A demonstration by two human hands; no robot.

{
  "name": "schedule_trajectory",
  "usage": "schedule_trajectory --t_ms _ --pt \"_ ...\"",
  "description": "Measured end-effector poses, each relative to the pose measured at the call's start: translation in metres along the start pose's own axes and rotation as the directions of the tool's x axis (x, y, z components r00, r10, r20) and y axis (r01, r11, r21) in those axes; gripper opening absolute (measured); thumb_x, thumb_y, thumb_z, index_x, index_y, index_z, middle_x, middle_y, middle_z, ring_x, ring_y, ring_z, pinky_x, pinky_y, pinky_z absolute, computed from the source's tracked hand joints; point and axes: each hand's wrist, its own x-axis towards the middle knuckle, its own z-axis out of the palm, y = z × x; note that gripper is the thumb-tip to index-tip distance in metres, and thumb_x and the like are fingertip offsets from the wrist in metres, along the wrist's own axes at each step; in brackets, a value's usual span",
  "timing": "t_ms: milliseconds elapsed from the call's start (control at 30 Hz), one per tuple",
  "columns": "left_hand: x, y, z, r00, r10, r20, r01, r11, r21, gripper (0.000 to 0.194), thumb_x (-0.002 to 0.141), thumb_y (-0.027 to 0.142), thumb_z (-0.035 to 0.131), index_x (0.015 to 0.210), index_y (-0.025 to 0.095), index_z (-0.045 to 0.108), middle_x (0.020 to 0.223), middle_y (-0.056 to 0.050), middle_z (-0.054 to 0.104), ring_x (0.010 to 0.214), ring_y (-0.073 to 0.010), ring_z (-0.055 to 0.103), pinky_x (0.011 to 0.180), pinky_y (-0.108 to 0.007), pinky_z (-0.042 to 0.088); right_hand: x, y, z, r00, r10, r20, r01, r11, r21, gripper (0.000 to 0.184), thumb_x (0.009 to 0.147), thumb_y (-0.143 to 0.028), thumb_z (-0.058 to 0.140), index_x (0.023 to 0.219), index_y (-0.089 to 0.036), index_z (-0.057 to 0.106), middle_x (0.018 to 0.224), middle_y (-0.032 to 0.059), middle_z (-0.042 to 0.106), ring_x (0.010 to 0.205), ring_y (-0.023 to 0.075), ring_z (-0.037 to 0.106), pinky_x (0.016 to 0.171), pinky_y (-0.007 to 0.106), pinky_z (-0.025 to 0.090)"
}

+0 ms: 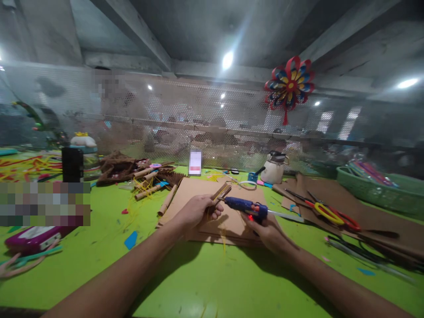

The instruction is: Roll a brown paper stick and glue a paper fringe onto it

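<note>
My left hand (197,211) is closed around a small folded piece of brown paper (221,193), held above a stack of brown paper sheets (185,190). In my right hand (268,232) is a blue glue gun (243,205) with a red light glowing on it. Its nozzle points left and meets or nearly meets the brown piece; I cannot tell if they touch. A pale glue stick (285,216) sticks out from the back of the gun. Thin yellow strands (224,234) hang over the front of the stack.
Brown paper rolls (147,191) lie left of the stack on the green table (159,282). At right are scissors with yellow handles (327,213), brown sheets (371,207) and a green basket (364,187). A white jug (273,170) and a phone (195,162) stand behind.
</note>
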Motion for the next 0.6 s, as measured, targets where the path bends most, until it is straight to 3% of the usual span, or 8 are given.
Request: schedule_trajectory --t_ms 100,233,333,600 --pt "-0.0001 -0.0007 0.0003 1.0 0.001 -0.006 -0.001 1.0 -0.009 0.013 0.069 0.011 0.047 0.072 0.012 0.059 0.067 -0.005 0.058 0.059 -0.009 0.047 0.058 -0.023 0.037 0.0 -0.0023 0.0001 1.0 -0.005 0.03 0.004 1.0 0.017 0.03 0.075 -0.042 0.058 0.087 -0.015 0.062 0.081 0.0065 0.061 0.076 0.0207 0.054 0.065 0.029 0.044" --pt "0.0006 -0.0034 -0.0016 1.0 0.021 0.006 -0.022 0.999 0.042 0.013 0.071 0.013 0.047 0.073 0.011 0.061 0.069 -0.006 0.059 0.059 -0.0089 0.047 0.059 -0.024 0.037 0.002 -0.0014 -0.0036 0.999 0.008 -0.034 -0.008 1.0 0.009 0.03 0.074 -0.044 0.059 0.082 -0.015 0.061 0.066 0.0027 0.055 0.061 0.0157 0.048 0.057 0.027 0.041" --pt "0.0 -0.0027 -0.0013 1.0 0.016 0.016 -0.016 0.998 0.057 0.013 0.071 0.013 0.048 0.073 0.011 0.061 0.07 -0.005 0.059 0.058 -0.0084 0.047 0.058 -0.023 0.036 0.0022 0.001 -0.0053 1.0 0.007 0.01 -0.007 1.0 -0.014 0.027 0.075 -0.042 0.058 0.079 -0.015 0.059 0.064 0.0016 0.052 0.058 0.0138 0.045 0.053 0.026 0.039" --pt "-0.0001 0.0015 0.0019 1.0 0.007 -0.02 -0.004 0.994 0.11 0.012 0.069 0.013 0.048 0.068 0.013 0.059 0.068 -0.006 0.058 0.057 -0.0095 0.047 0.056 -0.024 0.036 0.0028 0.0012 -0.0043 0.999 -0.028 0.027 0.028 1.0 -0.001 0.031 0.075 -0.041 0.058 0.09 -0.015 0.061 0.078 0.0068 0.059 0.071 0.0189 0.052 0.067 0.031 0.045"
